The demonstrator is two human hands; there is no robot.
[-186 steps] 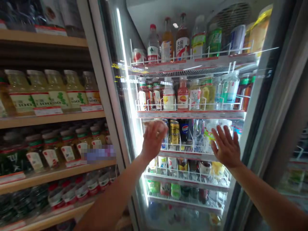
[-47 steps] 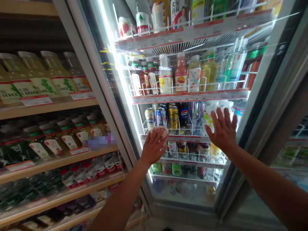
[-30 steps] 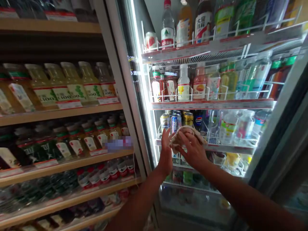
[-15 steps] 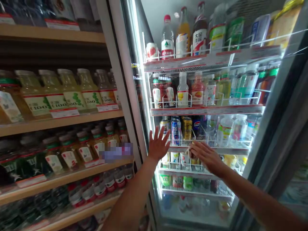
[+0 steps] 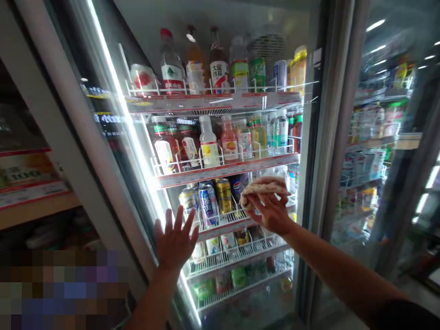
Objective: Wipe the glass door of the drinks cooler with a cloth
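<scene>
My right hand (image 5: 273,214) is closed on a bunched beige-and-brown cloth (image 5: 266,187), in front of the middle shelves of a lit drinks fridge. Fingers spread wide, my left hand (image 5: 176,242) is raised flat, palm forward, near the fridge's left side and holds nothing. Faint reflections show a glass door (image 5: 220,13) between me and the drinks. Whether the left palm or the cloth touches the glass, I cannot tell. Behind the hands stand a blue can (image 5: 208,205), a gold can (image 5: 224,196) and a dark blue Pepsi can (image 5: 237,187).
Wire-fronted shelves (image 5: 227,170) carry bottles and cans. A metal door frame (image 5: 333,137) runs down the right, with another fridge (image 5: 371,151) beyond. On the left stand a grey upright post (image 5: 68,137) and a wooden shelf (image 5: 41,208); the lower left corner is blurred out.
My view has swung right, so the left shelves have mostly left the picture. Against the fridge, my right hand has risen, and the cloth now shows plainly. The left hand stays spread.
</scene>
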